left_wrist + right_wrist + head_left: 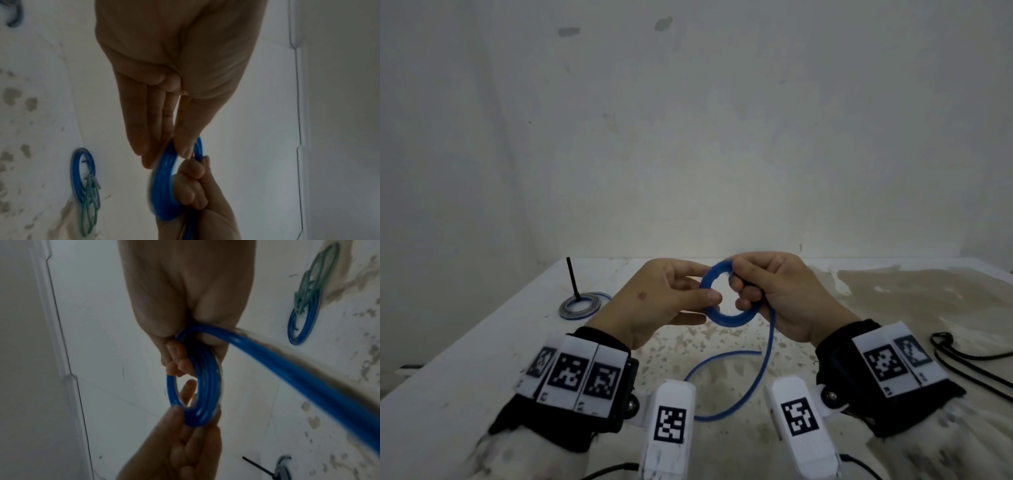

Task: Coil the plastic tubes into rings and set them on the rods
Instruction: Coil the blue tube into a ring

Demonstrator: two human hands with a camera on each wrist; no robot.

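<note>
A blue plastic tube is wound into a small ring (727, 295) held above the table between both hands. My left hand (709, 303) pinches the ring's left side between thumb and fingers (183, 146). My right hand (739, 291) grips the right side with curled fingers (174, 360). The tube's loose tail (763, 370) drops from the right hand and loops on the table; it shows up close in the right wrist view (287, 369). A thin black rod (572, 277) stands at the far left with a grey and blue coil (580, 306) around its base.
Another coil of blue and green tube (84, 177) (304, 308) lies on the stained white table (482, 359); the head view does not show it. Black cables (962, 356) lie at the right edge. A white wall closes the far side.
</note>
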